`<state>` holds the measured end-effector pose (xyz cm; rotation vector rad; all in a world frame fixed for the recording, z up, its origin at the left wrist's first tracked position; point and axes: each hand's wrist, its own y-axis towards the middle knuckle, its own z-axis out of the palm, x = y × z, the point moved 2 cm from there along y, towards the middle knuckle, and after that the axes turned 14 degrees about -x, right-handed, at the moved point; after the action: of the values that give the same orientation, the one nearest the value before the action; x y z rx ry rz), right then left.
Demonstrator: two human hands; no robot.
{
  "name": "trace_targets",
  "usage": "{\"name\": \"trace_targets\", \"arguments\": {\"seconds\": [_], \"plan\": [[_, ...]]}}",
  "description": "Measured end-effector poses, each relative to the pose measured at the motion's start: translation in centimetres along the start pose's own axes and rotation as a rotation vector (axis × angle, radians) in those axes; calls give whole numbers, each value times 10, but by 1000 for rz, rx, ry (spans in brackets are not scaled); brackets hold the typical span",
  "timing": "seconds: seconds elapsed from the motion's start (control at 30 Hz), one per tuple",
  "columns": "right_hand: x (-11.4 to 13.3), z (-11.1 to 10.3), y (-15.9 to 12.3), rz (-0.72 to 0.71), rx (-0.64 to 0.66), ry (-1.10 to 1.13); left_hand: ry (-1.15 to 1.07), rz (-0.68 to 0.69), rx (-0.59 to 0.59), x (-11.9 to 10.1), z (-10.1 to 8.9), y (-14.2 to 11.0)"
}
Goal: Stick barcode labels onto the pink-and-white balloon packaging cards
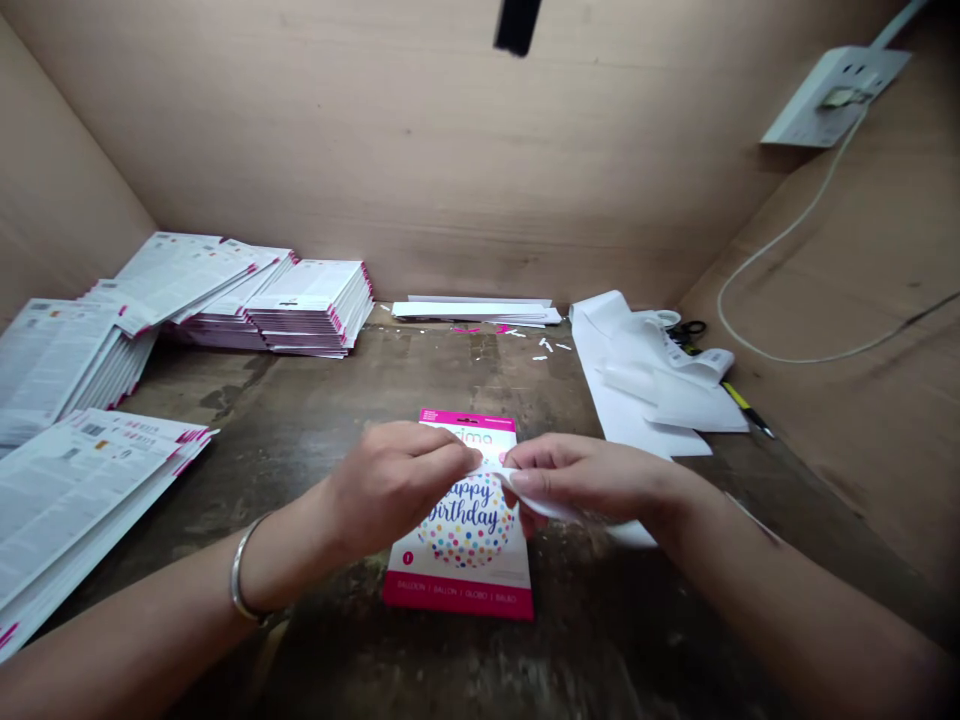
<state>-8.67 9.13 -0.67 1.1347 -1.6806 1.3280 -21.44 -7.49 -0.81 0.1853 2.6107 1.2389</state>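
A balloon packet [469, 590] with pink ends and the words "happy birthday" lies face up on the table in front of me. Above its upper half, my left hand [401, 480] is closed, thumb and forefinger pinched at the end of a white strip [551, 510]. My right hand [581, 475] grips the same strip between thumb and fingers, and its tail hangs down to the right below the palm. The two sets of fingertips almost meet. Part of the packet's printed front is hidden under both hands.
Stacks of packets [307, 300] stand at the back left, with more [82, 500] along the left side. White strips [476, 313] lie by the back wall near paper scraps. Crumpled white sheets [637, 390], scissors [688, 328] and a yellow-black pen [746, 408] are at right.
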Motion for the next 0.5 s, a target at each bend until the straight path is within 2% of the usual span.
{"name": "trace_targets", "arguments": {"seconds": [0.03, 0.1, 0.17, 0.2, 0.23, 0.27, 0.33, 0.4, 0.5], "plan": [[-9, 0, 2, 55, -68, 59, 20, -71, -10, 0, 0, -6], [-23, -7, 4, 90, -338, 39, 56, -233, -5, -2, 1, -21], [-30, -16, 5, 20, -630, -142, 89, -274, 80, -11, 4, -38], [-30, -18, 6, -28, -708, -246, 103, -246, 158, -17, 7, -47], [-29, -16, 7, -78, -725, -335, 116, -196, 240, -23, 11, -55], [-27, -12, 10, -126, -689, -407, 132, -148, 317, -29, 14, -63], [-21, 2, 17, -187, -553, -513, 174, -96, 409, -36, 21, -75], [-18, 17, 25, -190, -464, -607, 204, -64, 433, -39, 26, -82], [-21, 30, 38, -132, -440, -706, 230, -44, 438, -38, 30, -88]]}}
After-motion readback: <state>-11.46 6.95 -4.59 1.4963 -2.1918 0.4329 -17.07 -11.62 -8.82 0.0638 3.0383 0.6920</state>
